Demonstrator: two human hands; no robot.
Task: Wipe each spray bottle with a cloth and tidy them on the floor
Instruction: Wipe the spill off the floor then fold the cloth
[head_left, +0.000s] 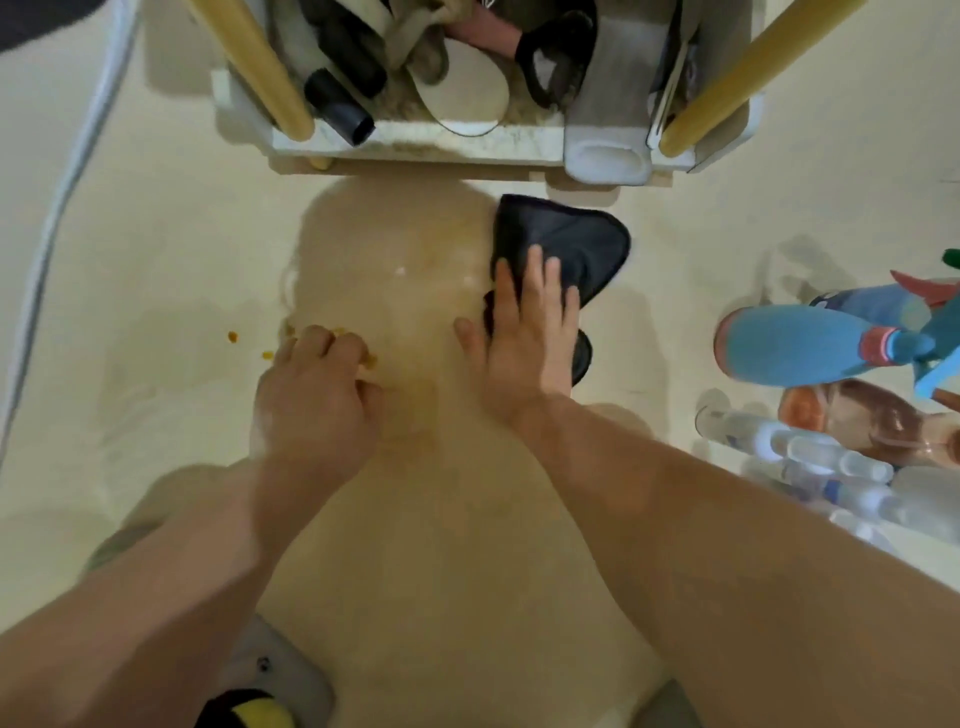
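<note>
My right hand (524, 332) lies flat, fingers spread, pressing the black cloth (566, 244) onto the floor (182, 234) — the cloth's long axis runs away from me. My left hand (317, 384) curls its fingers among orange crumbs (232, 336); whether it pinches any I cannot tell. The spray bottles (810, 447) cluster to my right — the blue bottle (789, 348) has its base toward the cloth, head pointing rightward.

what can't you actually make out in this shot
Head view only:
- blue spray bottle: trigger end cut off by the right edge.
- clear bottles: blurred and overlapping, so no count; labels unreadable.
- cloth: its near part is hidden under the right hand, which lies flat on it.
- left hand: curled fingers hide whether it pinches any orange crumbs.
</note>
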